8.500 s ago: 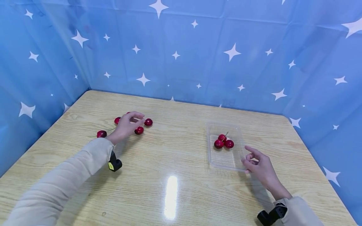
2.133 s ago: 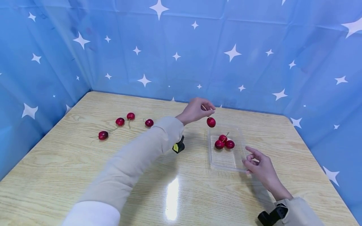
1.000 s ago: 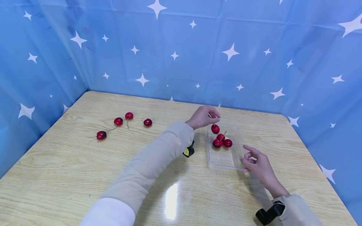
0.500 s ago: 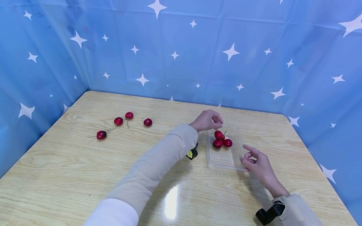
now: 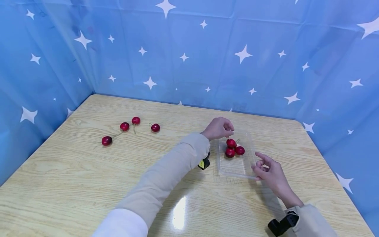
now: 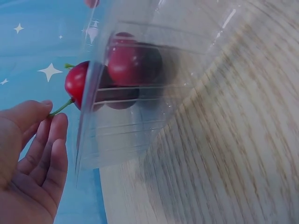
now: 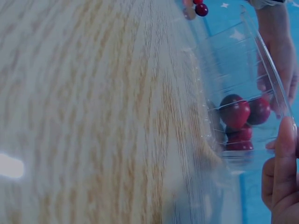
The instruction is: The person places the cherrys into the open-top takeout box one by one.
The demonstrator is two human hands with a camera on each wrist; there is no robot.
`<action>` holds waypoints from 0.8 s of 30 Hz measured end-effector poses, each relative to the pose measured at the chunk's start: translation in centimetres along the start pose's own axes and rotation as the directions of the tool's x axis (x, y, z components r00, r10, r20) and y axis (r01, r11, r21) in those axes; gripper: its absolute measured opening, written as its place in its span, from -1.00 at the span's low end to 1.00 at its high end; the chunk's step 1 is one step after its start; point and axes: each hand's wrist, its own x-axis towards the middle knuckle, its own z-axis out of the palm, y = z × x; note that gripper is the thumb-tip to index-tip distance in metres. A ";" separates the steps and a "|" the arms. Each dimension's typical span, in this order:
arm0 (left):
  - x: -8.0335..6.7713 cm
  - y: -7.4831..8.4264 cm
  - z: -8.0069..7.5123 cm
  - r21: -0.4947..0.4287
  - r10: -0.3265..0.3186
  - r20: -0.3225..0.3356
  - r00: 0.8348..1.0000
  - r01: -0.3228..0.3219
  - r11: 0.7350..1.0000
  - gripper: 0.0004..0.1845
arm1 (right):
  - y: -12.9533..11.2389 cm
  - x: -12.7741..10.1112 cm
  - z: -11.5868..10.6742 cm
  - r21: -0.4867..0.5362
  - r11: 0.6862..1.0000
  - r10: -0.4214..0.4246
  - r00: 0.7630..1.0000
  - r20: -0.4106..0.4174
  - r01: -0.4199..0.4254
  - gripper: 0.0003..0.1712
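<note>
Four loose cherries (image 5: 125, 126) lie on the left part of the tabletop (image 5: 88, 171), well apart from the clear plastic tray (image 5: 237, 166) on the right. They could roll if the tabletop is bumped, since they are round and nothing blocks them; this is only my judgement.

At the middle, the left hand (image 5: 217, 127) reaches over the far left corner of the tray, and its fingertips pinch the thin green stem of one cherry (image 5: 231, 143). This cherry is low inside the tray, touching or almost touching the three cherries (image 5: 235, 151) already there; I cannot tell if it rests on them or hangs just above. The stem is thin, so I think it may slip or break from the fruit. If the cherry comes down on top of the others, it may push them or roll toward the tray wall.

On the right, the right hand (image 5: 270, 172) has loosely bent fingers and its fingertips touch the near right corner of the tray; it does not close around anything. The tray looks light, so a push from either hand could slide it.

A small yellow label on the black left wrist device (image 5: 204, 163) is too small to read. No other writing is visible.
</note>
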 end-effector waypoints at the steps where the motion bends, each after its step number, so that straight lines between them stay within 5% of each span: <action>1: 0.1 -0.1 0.1 0.012 0.000 -0.006 1.000 0.000 1.000 -0.94 | 0.0 0.0 0.0 0.001 1.000 -0.001 1.000 0.001 0.001 -0.40; 24: 0.0 -0.4 0.1 0.120 0.002 -0.021 1.000 0.001 0.993 -0.87 | 0.1 0.0 0.0 0.020 1.000 -0.006 1.000 0.005 0.006 -0.40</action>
